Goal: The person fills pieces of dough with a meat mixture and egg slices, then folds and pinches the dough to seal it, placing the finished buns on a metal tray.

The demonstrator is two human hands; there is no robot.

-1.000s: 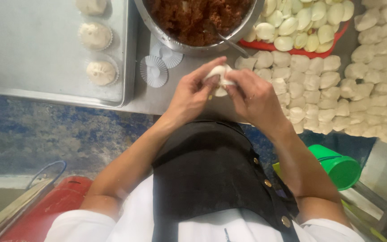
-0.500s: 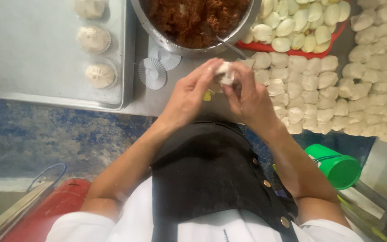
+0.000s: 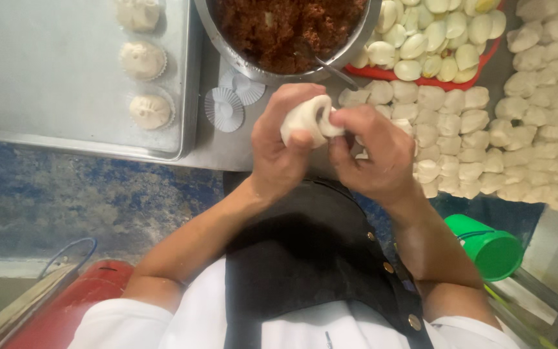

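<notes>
While pinching a dough piece (image 3: 308,119), left hand (image 3: 282,145) and right hand (image 3: 372,152) between filling bowl (image 3: 227,45) and dough rows (image 3: 460,142).

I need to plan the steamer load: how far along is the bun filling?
Done: three closed buns sit in paper cups on the metal tray. In hand: the left hand and right hand pinch one dough piece shut. Left: a large spread of dough portions on the table, much reddish-brown filling in the bowl, and a few empty paper cups. Most remains.
</notes>
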